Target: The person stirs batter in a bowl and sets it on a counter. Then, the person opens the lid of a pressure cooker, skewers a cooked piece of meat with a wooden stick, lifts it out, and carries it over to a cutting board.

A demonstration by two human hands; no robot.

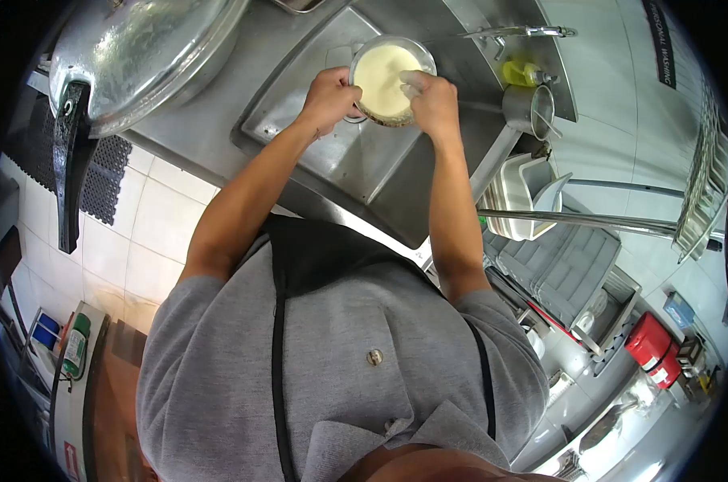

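Observation:
Over a steel sink (316, 165) is a round metal bowl (392, 40) with pale yellow, creamy liquid (384, 79) in it. My left hand (330, 98) grips the bowl's left edge, its fingers closed on the rim. At the right edge is my right hand (433, 103), with pale residue on its fingertips, which are over the liquid; what the fingers press on is hard to make out. The bowl hides part of the sink drain (353, 119). A faucet (533, 32) reaches toward the bowl from the upper right.
A large metal lidded pot (139, 56) with a black handle (71, 165) stands left of the sink. At the right are a soap bottle (525, 74), a metal pot (528, 111), white containers (521, 197) and a metal rail (581, 218).

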